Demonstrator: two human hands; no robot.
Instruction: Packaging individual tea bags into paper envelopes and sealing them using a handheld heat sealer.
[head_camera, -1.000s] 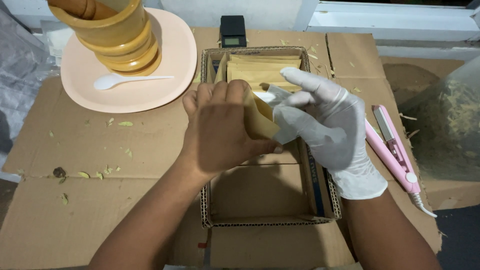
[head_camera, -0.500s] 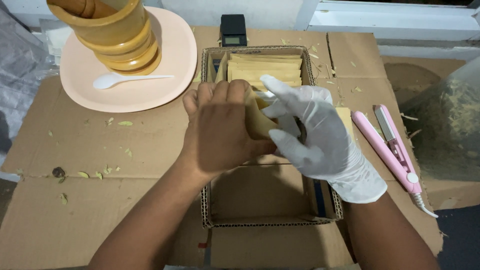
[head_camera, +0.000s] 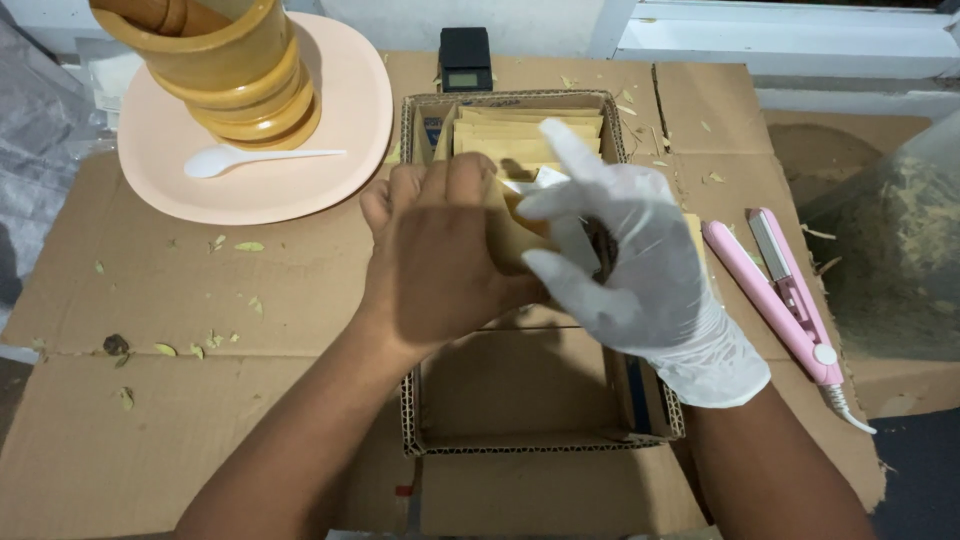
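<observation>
While both hands meet above the open cardboard box, holds a small tan paper pouch between them, over the box's middle. Bare left hand curled around the pouch's near side, fingers wrapped over its top edge, gripping it. Gloved right hand, in white latex, spread loosely against the pouch's right side, index finger pointing up and away; cannot tell whether pinching or only touching. Stacked upright at the box's far end, more tan pouches. Just beyond the box, a small black scale. On the left, a pink plate bearing a wooden mortar and white plastic spoon. On the right, lying open on the cardboard sheet, a pink heat sealer.
</observation>
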